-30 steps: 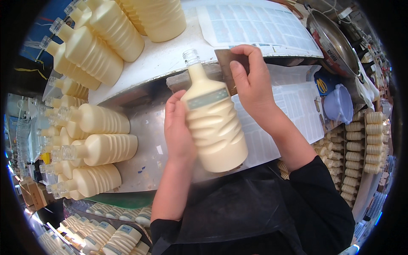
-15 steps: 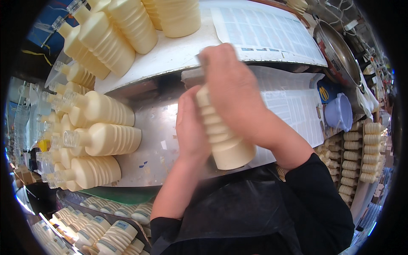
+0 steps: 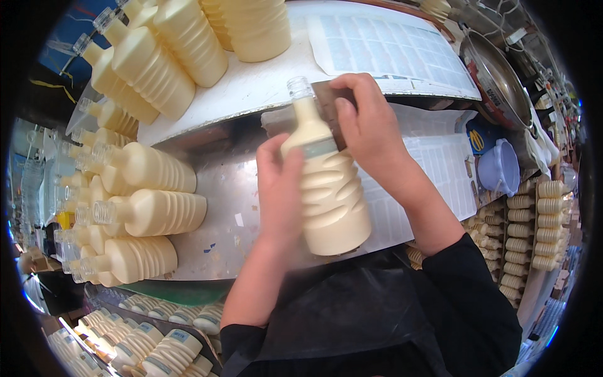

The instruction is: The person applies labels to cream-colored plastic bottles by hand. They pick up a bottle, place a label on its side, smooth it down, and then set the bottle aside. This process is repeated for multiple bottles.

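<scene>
Directions take the cream bottle (image 3: 336,201) as the clock centre. The bottle is in the middle of the view, above the near edge of the smooth metal worktable (image 3: 220,207), tilted with its clear, threaded neck (image 3: 299,88) toward 11 o'clock and its plain base toward 5 o'clock. The body has a matte finish and wavy relief ridges; a flat grey-green band (image 3: 320,148) crosses it below the shoulder. The left hand (image 3: 276,188), slightly blurred, grips the bottle from the 9 o'clock side, its fingers curled in at the shoulder. The right hand (image 3: 370,125), at 1 o'clock, is closed narrowly, pinching a thin, flat brown plate (image 3: 328,103) between thumb and fingers beside the neck. At 9 o'clock, ribbed cream bottles (image 3: 160,166) lie on their sides; at 10 to 11 o'clock, similar upright bottles (image 3: 188,44) stand on a raised white board (image 3: 251,81). At 1 o'clock, a pale sheet (image 3: 383,47) with a grid of rectangles lies flat on that board. At 2 o'clock is a round metal pan (image 3: 502,75); near 3 o'clock, a lavender plastic bucket (image 3: 498,166).
</scene>
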`<state>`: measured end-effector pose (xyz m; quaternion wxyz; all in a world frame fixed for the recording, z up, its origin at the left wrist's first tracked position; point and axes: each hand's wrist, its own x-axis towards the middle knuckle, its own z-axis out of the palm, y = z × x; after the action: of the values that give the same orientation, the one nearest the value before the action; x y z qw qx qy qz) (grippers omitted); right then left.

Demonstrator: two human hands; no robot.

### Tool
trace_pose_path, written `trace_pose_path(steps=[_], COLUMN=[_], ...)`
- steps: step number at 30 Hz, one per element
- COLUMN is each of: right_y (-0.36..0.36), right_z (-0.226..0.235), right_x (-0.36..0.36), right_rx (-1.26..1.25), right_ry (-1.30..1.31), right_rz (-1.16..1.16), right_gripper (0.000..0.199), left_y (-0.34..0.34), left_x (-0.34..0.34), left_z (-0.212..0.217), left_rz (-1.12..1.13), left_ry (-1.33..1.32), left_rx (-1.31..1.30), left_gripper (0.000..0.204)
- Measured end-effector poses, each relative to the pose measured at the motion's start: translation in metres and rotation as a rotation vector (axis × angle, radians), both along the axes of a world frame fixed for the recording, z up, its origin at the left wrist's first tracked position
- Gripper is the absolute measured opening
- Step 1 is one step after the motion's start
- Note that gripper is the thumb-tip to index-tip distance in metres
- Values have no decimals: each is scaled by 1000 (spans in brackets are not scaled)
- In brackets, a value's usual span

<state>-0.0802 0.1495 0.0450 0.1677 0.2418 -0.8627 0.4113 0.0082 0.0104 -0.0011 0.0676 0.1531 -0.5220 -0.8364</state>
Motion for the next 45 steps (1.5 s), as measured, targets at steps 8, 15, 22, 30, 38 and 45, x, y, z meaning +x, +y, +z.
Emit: trace_pose_path(steps=[8, 15, 22, 30, 38, 45], right_y=[21, -21, -68, 14, 109, 101], right_z=[-19, 12, 18, -16, -71, -113], right_x=[-7, 8, 21, 4, -11, -7], right_rx=[-165, -129, 245, -58, -80, 710], right_ry=[-15, -119, 51, 44, -559, -204], right_rz=[-25, 15, 48, -93, -138, 76], right_gripper=[22, 17, 23, 31, 25, 45], left_y=[0, 7, 7, 1, -1, 0], left_x=[1, 3, 6, 0, 2, 32], left_z=[1, 12, 11, -1, -5, -8], left_rz=[32, 61, 26, 45, 117, 134], left_ry=[11, 6, 92, 17, 9, -14], left_rx=[187, 73, 182, -44, 12, -139], left_gripper=[29, 33, 45, 32, 28, 34])
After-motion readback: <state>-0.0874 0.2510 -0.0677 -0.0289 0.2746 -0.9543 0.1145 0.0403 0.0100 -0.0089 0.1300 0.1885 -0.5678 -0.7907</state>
